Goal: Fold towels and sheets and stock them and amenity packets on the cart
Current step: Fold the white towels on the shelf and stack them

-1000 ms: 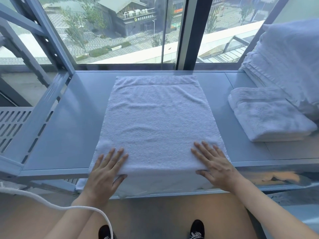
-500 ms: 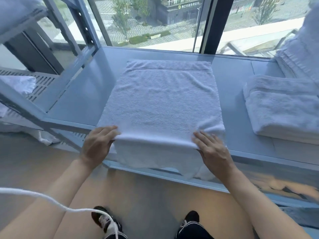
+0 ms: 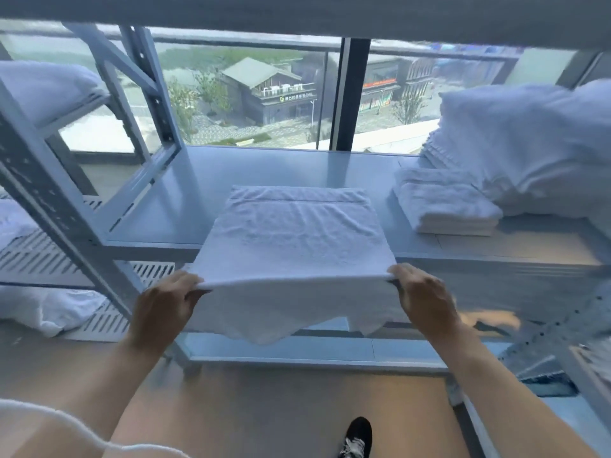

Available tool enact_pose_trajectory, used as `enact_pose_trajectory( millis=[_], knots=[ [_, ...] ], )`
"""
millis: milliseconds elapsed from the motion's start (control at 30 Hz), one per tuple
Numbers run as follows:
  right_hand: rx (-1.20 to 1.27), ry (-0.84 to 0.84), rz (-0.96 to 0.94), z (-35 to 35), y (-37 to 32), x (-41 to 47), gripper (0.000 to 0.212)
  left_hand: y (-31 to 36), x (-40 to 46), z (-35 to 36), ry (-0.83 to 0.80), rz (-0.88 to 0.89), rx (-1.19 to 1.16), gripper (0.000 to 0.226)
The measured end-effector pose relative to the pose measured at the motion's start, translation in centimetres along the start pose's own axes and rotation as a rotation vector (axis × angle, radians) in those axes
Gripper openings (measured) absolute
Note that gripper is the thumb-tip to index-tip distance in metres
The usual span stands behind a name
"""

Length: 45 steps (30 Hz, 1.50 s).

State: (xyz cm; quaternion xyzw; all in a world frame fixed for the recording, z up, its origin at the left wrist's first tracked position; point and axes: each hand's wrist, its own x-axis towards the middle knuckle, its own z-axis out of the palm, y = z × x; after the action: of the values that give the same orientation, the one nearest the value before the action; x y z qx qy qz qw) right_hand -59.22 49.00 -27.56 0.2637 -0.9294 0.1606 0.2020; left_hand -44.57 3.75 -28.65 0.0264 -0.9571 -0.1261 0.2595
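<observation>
Left hand (image 3: 167, 304) and right hand (image 3: 421, 294) each pinch a near corner of the white towel (image 3: 294, 236), fingers curled over its front fold, lifting that edge off the shelf (image 3: 185, 193) while the far end lies flat. To the right sit a folded towel (image 3: 446, 206) and a tall linen stack (image 3: 529, 143); a grey upright (image 3: 49, 200) stands left. A second ago both palms pressed the towel flat.

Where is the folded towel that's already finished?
The folded towel lies on the shelf, right of the towel being handled, against the big linen pile.
</observation>
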Motion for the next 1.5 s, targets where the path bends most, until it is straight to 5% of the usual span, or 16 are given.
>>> enact_pose_trajectory(
  millis=[100,233,467,733,1100,1500],
  knots=[
    [-0.034,0.013,0.008,-2.5,-2.3,-2.8,0.011,-0.2,-3.3,-3.4,0.065,0.0,-0.017,0.039],
    [-0.064,0.026,0.092,-5.2,-5.1,-5.6,0.008,-0.9,-5.7,-6.1,0.098,0.031,-0.114,0.004],
    [-0.051,-0.004,0.081,-9.0,-7.7,-7.7,0.034,-0.5,-8.6,-9.7,0.162,0.017,-0.21,0.01],
    [-0.046,-0.007,0.081,-9.9,-8.0,-8.3,0.031,-0.6,-10.4,-10.5,0.2,-0.052,-0.277,0.016],
    [-0.043,0.015,0.151,-6.7,-2.4,-6.5,0.043,1.3,-5.6,-5.3,0.15,-0.011,-0.233,0.013],
    [0.092,-0.02,0.188,0.9,8.1,5.9,0.041,2.1,6.9,2.7,0.13,-0.057,-0.096,0.023]
  ],
)
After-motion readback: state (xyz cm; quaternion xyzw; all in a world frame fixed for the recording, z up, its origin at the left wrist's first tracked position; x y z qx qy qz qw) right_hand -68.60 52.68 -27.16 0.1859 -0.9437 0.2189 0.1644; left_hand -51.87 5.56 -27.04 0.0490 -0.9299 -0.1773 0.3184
